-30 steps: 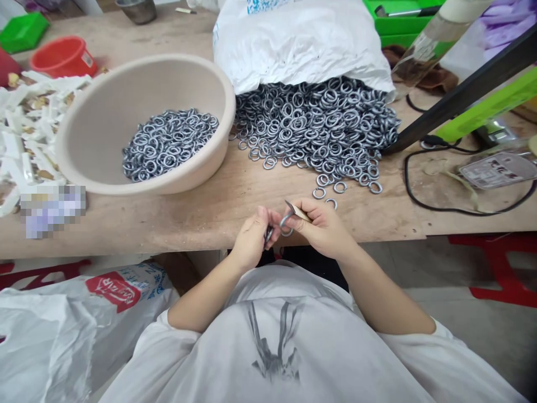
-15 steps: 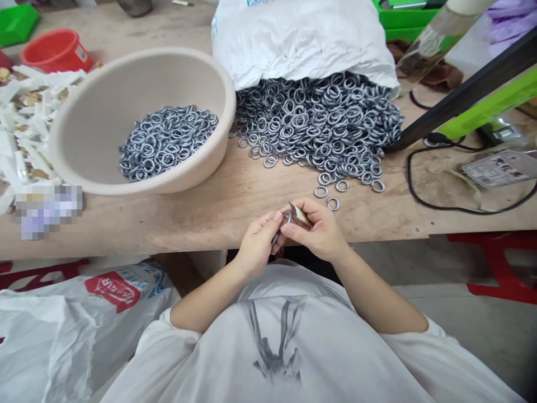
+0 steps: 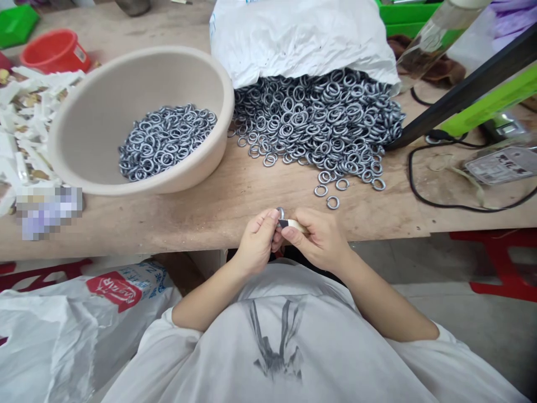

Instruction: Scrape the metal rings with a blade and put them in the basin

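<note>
In the head view, the work seems partway. In front of the basin [image 3: 142, 67] and to its right, the left hand [image 3: 259, 238] pinches one ring [image 3: 281, 211], while the right hand [image 3: 321, 235] grips a small blade [image 3: 284, 223] at it. A pile of rings [image 3: 168, 143] lies inside the basin; a larger heap [image 3: 319, 123] spreads on the worktop [image 3: 188, 221] to the basin's right. Which are finished, I cannot tell.

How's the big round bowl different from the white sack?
The bowl is beige, while the sack is white.
The bowl has smooth, stiff-looking walls; the sack is crinkled and floppy-looking.
The bowl keeps its rings inside, but the sack has rings spread out from its edge onto the table.
Both sit on the table with lots of grey rings.
</note>
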`<state>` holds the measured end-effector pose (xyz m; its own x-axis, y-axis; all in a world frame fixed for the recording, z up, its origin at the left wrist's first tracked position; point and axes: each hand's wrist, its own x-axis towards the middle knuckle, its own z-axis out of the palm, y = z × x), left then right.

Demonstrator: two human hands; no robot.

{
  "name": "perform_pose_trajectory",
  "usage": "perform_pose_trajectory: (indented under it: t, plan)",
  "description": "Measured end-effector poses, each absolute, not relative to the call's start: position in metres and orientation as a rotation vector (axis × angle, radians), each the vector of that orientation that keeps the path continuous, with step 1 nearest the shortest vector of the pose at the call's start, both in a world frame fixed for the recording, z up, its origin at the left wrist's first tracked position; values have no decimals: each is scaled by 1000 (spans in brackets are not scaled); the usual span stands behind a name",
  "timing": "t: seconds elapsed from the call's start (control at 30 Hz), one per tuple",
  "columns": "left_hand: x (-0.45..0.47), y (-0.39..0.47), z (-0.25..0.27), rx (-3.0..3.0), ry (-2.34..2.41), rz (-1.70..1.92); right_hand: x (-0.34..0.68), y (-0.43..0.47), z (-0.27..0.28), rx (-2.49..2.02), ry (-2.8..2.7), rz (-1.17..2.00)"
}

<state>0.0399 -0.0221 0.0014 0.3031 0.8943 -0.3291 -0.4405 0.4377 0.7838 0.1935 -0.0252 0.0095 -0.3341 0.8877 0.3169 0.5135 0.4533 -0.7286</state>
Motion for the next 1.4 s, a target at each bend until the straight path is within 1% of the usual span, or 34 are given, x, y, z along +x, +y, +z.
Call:
perform_pose_trajectory:
  t: [0.2, 0.3, 0.4, 0.5, 0.63, 0.77, 1.0, 1.17, 1.23, 1.3, 1.4]
  plan:
    - [40, -21, 0, 639, 859, 957, 192, -28, 13, -1161, -2031, 649]
    - [37, -24, -2, 707, 818, 949, 194, -24, 10, -1179, -1997, 765]
    - [31, -31, -2, 880, 692, 841, 203, -12, 1, -1342, -1814, 861]
    - [20, -33, -2, 896, 654, 788, 210, -5, -9, -1522, -1784, 769]
    - [1, -21, 0, 748, 892, 964, 203, -14, -12, -1636, -2062, 633]
    - [-11, -11, 2, 733, 1021, 1051, 194, -17, -12, -1743, -2121, 568]
    - [-11, -10, 6, 609, 937, 990, 210, -19, -10, -1566, -2075, 533]
    - [-13, -7, 5, 663, 957, 1020, 220, -57, -21, -1396, -2254, 348]
    - [-10, -8, 3, 741, 1009, 1023, 222, -65, -23, -1344, -2149, 416]
    - [-4, -11, -1, 866, 1043, 986, 221, -63, -18, -1338, -1929, 644]
    - [13, -20, -7, 1107, 998, 863, 211, -51, -4, -1376, -1458, 1044]
